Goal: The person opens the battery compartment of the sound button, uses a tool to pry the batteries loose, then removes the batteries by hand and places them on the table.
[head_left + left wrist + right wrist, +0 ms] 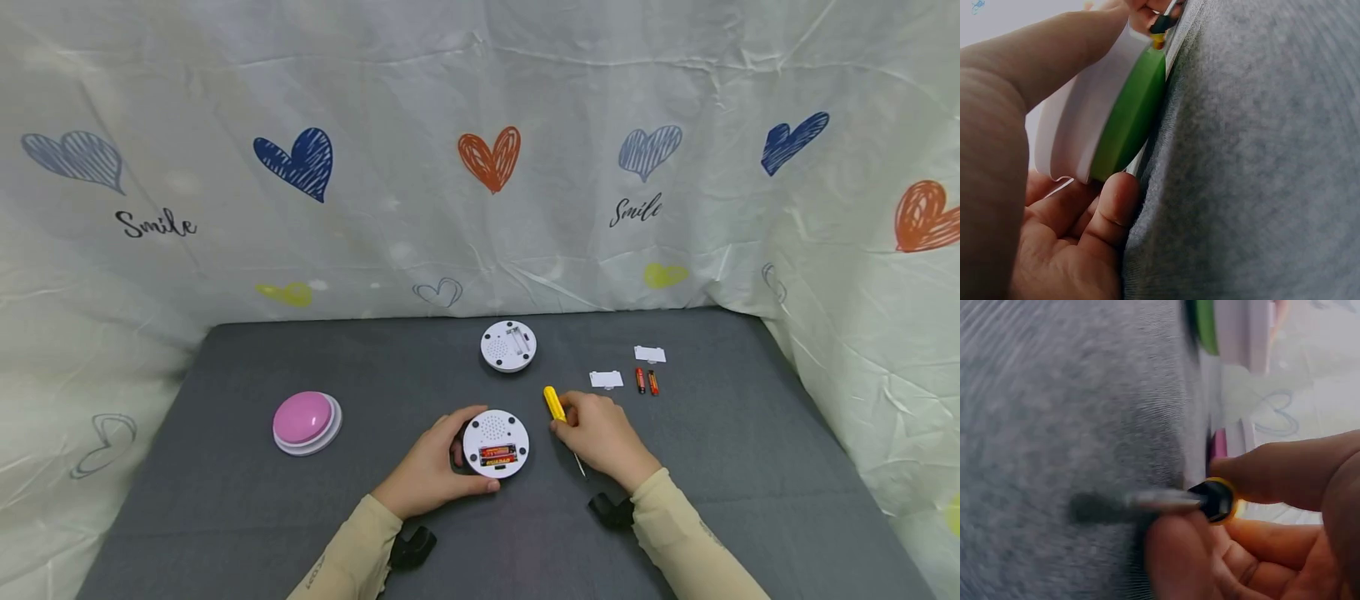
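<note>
We face one white curtain [390, 92], printed with hearts, behind one desk [390, 358] under grey cloth. Our left hand [431, 462] and right hand [603, 433] each hold something. We count three round devices: the left hand grips the green-domed device [495, 437], underside up near the desk's middle; the pink-domed device [303, 418] sits dome up to its left; the third device [507, 347] lies underside up behind. The right hand pinches one yellow screwdriver [554, 404]. Beyond it lie two white covers [606, 380] and two loose batteries [640, 381]; two fitted batteries [498, 455] fill the green-domed device's compartment.
</note>
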The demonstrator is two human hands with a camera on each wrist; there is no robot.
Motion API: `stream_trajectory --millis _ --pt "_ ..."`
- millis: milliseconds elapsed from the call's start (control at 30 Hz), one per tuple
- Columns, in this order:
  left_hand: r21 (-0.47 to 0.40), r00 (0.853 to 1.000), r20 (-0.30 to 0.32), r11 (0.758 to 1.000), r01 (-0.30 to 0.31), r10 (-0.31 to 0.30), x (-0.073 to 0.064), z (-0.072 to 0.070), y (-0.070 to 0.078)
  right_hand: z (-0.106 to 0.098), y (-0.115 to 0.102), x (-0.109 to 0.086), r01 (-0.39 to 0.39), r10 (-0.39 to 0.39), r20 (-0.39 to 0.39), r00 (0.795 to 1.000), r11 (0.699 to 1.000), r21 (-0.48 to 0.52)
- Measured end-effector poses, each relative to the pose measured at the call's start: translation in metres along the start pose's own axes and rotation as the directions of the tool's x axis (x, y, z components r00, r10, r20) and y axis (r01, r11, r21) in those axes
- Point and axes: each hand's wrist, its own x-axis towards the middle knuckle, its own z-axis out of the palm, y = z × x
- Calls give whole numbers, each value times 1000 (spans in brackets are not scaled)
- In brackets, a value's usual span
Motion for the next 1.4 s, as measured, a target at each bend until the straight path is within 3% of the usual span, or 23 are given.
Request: stream_trajectory --millis 100,167,267,367,433,500,600,833,1033,1167,1400 --pt "-1 1000 -6 1000 6 -6 0 0 0 -3 -1 0 -44 46 -14 999 988 149" --pt "2 1000 -11 1000 7 -7 0 0 0 -5 -3 -1 -61 76 -41 996 954 292" --pt "2 1000 -15 1000 9 -9 1 0 1 -9 -8 -3 -6 68 -106 992 867 499" --pt "-4 1000 -14 1000 20 -20 1 0 2 -10 -13 -7 120 -2 -177 984 741 661" --pt "-10 1000 -13 1000 28 -28 1 0 2 -9 -16 -10 208 -68 -220 973 672 711" --pt "-15 999 -15 999 29 -29 2 0 2 -7 -18 -12 288 -142 -258 956 635 717" --pt "-21 999 -22 1000 23 -24 2 0 2 -2 -18 -14 378 -242 -291 926 628 680" --pt "-25 999 -29 1000 17 -18 3 1 2 7 -16 -15 486 -365 -323 873 705 516" --pt "-35 999 -28 999 25 -26 3 0 1 9 -19 -16 507 -385 -336 859 723 470" --pt "-27 999 -35 999 31 -32 2 0 2 13 -21 -18 474 -356 -314 880 679 560" --pt "-33 998 -47 999 29 -30 1 -1 3 21 -22 -19 326 -227 -240 944 529 783"
